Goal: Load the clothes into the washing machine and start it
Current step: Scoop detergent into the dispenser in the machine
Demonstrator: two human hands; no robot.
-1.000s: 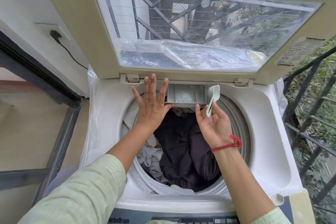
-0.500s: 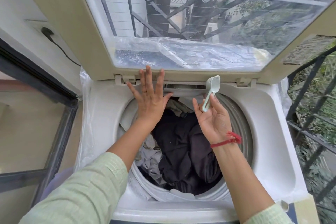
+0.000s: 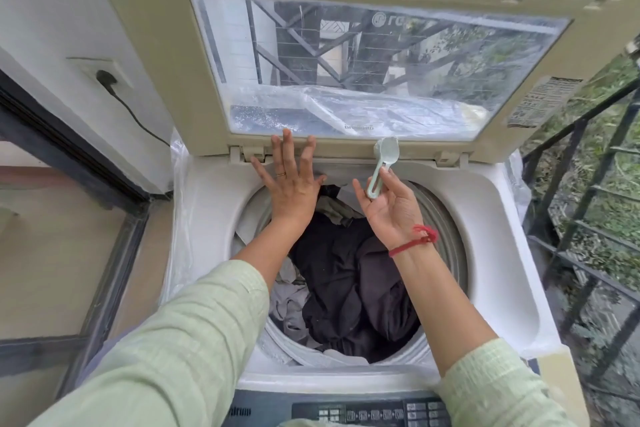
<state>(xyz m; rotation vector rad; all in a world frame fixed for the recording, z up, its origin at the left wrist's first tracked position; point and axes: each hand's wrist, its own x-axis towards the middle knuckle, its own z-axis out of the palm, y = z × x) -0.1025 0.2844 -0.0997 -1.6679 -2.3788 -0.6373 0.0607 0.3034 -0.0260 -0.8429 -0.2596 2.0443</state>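
Note:
The top-loading washing machine (image 3: 491,253) stands with its lid (image 3: 346,55) raised upright. Dark and grey clothes (image 3: 349,288) fill the drum. My left hand (image 3: 289,180) is flat with fingers spread, fingertips against the lower edge of the lid above the back rim. My right hand (image 3: 388,208) is palm up and pinches the handle of a pale green detergent scoop (image 3: 382,163), bowl pointing up. The detergent drawer at the back rim is pushed in and barely visible.
The control panel (image 3: 374,412) lies at the near edge. A wall socket with a black plug (image 3: 105,78) is on the left wall. A black metal railing (image 3: 588,218) runs along the right. A dark door frame (image 3: 69,149) stands at the left.
The detergent drawer, open a second ago, has slid shut under my left hand. Both hands have moved up toward the lid's lower edge, the scoop still held in the right.

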